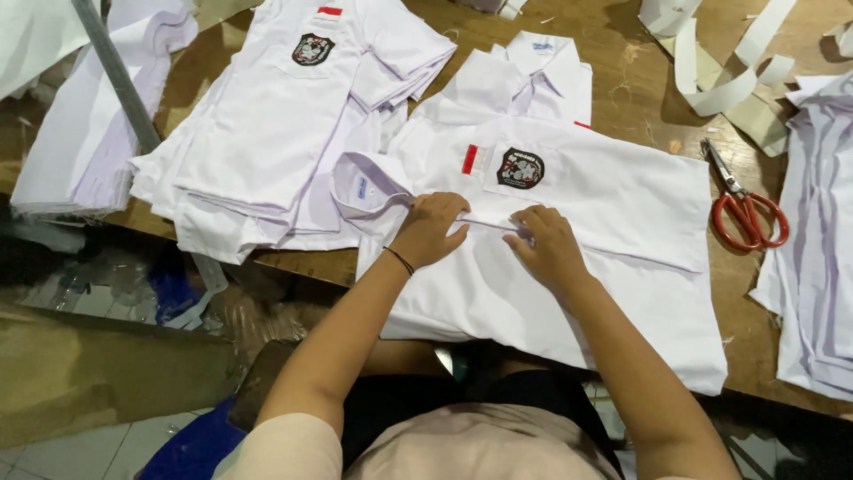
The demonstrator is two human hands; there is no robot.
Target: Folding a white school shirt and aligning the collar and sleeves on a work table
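Both hands sit on a white shirt [569, 267] spread flat on the wooden table [635, 107], collar twd the left, chest pocket w/ a dark round badge [521, 168] and a small red-and-white tab beside it. Left hand [429, 229] (thin black band on the wrist) has fingers curled, pinching the front placket just below the collar. Right hand [548, 244] lies just beside it, fingers bent and pressing the same placket seam; thumb hidden, so can't tell if it truly grips. Stack of folded white shirts [275, 133] lies near, upper left, w/ the same badge. Red-handled scissors [745, 213] rest on the table, right of the shirt, apart from it. White fabric strips [724, 67] curl at the top right.
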